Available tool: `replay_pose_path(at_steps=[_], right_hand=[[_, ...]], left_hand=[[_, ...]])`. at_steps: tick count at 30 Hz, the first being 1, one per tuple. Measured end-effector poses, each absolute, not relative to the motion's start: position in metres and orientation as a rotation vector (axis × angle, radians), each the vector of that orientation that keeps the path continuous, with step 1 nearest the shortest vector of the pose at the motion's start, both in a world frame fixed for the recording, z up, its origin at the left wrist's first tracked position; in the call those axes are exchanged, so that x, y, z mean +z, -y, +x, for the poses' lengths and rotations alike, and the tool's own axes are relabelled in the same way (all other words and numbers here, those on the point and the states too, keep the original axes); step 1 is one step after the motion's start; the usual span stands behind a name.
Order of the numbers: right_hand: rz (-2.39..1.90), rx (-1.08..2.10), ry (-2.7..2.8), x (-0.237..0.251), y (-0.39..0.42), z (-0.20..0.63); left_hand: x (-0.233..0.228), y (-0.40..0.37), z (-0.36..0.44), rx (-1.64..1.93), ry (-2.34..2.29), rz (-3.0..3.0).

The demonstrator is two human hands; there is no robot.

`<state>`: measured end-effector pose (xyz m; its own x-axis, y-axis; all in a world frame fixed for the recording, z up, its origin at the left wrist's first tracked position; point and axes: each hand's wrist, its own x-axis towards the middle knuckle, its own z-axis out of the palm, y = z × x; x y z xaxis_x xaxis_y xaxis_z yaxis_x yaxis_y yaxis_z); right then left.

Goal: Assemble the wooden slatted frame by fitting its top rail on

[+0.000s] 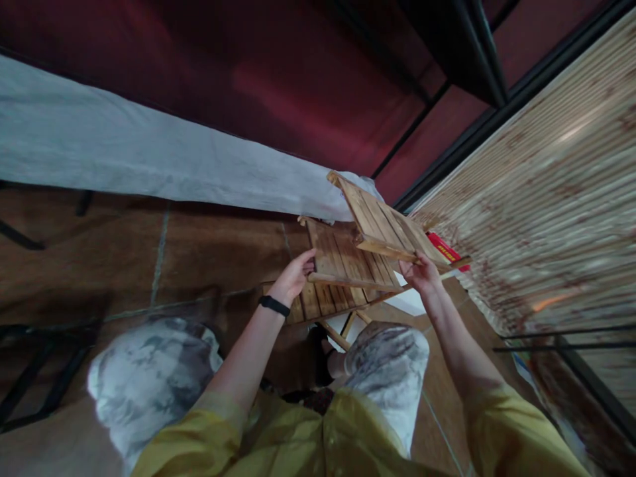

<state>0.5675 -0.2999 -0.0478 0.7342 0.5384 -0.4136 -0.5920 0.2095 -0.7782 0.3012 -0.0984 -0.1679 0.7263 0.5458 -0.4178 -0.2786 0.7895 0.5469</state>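
Note:
A wooden slatted folding shelf [342, 255] stands before me, its boards in tiers and tilted in view. My left hand [294, 273], with a black band on its wrist, pinches the left front corner of the middle tier. Higher and to the right, my right hand [420, 270] is closed around the front rail of the upper tier [380, 222]. Part of the lowest tier [311, 301] shows beneath the middle one. Slanting wooden legs [335, 334] reach down near my knee, and their lower ends are partly hidden.
A long surface draped in white cloth [199, 162] runs behind the shelf, below a dark red wall [278, 73]. Corrugated sheeting [536, 185] rises at right. A red box [447, 250] lies behind the shelf. Black metal frames [44, 371] stand on the brown floor at left.

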Motion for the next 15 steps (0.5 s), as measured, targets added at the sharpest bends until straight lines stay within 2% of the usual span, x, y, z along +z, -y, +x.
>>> replay_pose_path(at_steps=[10,15], right_hand=[[-1.11,0.829,-0.083,-0.067,0.307,0.555],[-1.086,0.836,-0.059,-0.063,0.307,0.561]], left_hand=[[-0.173,0.102,0.291,0.45,-0.612,0.499],[-0.191,0.101,0.291,0.472,-0.69,0.493]])
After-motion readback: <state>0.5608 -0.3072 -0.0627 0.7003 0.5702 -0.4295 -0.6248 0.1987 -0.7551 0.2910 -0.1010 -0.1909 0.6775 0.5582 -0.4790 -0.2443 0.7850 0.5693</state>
